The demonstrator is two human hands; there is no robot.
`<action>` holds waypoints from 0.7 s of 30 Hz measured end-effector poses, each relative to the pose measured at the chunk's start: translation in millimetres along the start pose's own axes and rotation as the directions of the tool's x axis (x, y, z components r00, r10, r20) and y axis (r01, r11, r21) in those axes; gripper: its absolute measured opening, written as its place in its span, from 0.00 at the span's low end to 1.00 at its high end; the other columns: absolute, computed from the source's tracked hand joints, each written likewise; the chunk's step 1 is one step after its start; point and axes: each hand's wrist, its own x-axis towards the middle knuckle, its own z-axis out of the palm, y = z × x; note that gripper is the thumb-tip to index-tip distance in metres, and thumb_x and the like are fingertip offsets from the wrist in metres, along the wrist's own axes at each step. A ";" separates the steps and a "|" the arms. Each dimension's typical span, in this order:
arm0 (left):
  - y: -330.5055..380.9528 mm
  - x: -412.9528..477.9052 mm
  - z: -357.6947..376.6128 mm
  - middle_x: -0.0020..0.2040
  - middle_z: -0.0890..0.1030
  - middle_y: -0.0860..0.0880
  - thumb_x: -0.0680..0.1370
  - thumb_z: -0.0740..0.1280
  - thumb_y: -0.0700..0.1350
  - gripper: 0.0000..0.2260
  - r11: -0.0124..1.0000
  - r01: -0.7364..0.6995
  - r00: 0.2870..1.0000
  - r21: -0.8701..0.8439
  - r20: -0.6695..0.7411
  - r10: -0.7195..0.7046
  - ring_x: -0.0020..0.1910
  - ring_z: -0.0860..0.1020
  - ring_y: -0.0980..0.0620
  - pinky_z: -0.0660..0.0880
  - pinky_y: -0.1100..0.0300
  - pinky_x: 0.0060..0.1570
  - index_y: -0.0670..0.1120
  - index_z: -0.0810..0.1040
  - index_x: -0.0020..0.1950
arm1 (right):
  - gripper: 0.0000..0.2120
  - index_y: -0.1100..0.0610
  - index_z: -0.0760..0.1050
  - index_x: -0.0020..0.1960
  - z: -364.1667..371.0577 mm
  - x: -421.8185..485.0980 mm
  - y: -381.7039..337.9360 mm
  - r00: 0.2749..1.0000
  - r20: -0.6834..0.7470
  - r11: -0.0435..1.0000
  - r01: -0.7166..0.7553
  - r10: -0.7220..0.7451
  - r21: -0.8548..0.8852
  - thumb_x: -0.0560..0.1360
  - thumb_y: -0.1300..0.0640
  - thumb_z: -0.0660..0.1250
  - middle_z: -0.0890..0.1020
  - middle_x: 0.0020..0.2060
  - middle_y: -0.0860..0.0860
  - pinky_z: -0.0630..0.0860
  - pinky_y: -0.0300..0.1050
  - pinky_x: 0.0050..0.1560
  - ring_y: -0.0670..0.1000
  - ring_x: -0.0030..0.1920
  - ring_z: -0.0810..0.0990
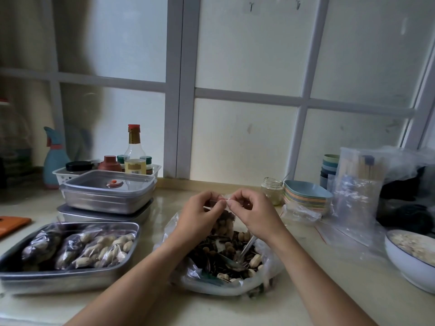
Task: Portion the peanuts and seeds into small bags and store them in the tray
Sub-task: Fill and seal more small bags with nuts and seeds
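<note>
Clear plastic, the small bag [223,223], part-filled with peanuts, hung on my remote feed pinched at its red-lined top by the curled fingers of the left hand [200,215] and right hand [255,214], just above the open bulk bag [226,267] of peanuts and seeds, with the steel tray [58,282] of filled bags [101,249] to its left.
</note>
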 end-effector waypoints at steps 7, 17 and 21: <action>7.7 -4.0 0.4 0.35 0.86 0.53 0.82 0.67 0.40 0.04 0.995 0.025 0.999 -0.101 -0.035 -0.028 0.32 0.83 0.59 0.76 0.68 0.31 0.41 0.80 0.50 | 0.05 0.52 0.82 0.43 0.0 2.2 1.0 0.999 -0.034 0.999 -0.018 0.020 0.040 0.78 0.53 0.72 0.82 0.35 0.45 0.75 0.39 0.40 0.41 0.36 0.77; 2.6 -0.5 -2.1 0.38 0.87 0.49 0.79 0.72 0.42 0.04 0.999 -0.016 1.000 -0.052 -0.020 0.015 0.38 0.86 0.49 0.83 0.56 0.41 0.42 0.83 0.47 | 0.04 0.51 0.83 0.45 -0.2 2.8 3.2 1.000 -0.017 1.000 0.008 -0.008 -0.014 0.79 0.54 0.72 0.85 0.39 0.48 0.80 0.48 0.47 0.49 0.42 0.83; 2.5 -0.2 -3.3 0.37 0.87 0.50 0.79 0.72 0.41 0.04 0.999 -0.011 1.000 -0.030 -0.024 0.010 0.37 0.86 0.52 0.82 0.59 0.40 0.43 0.83 0.45 | 0.04 0.51 0.83 0.46 -0.2 1.8 2.8 1.000 -0.015 0.999 0.007 -0.008 -0.033 0.79 0.53 0.72 0.85 0.39 0.48 0.80 0.46 0.45 0.49 0.41 0.83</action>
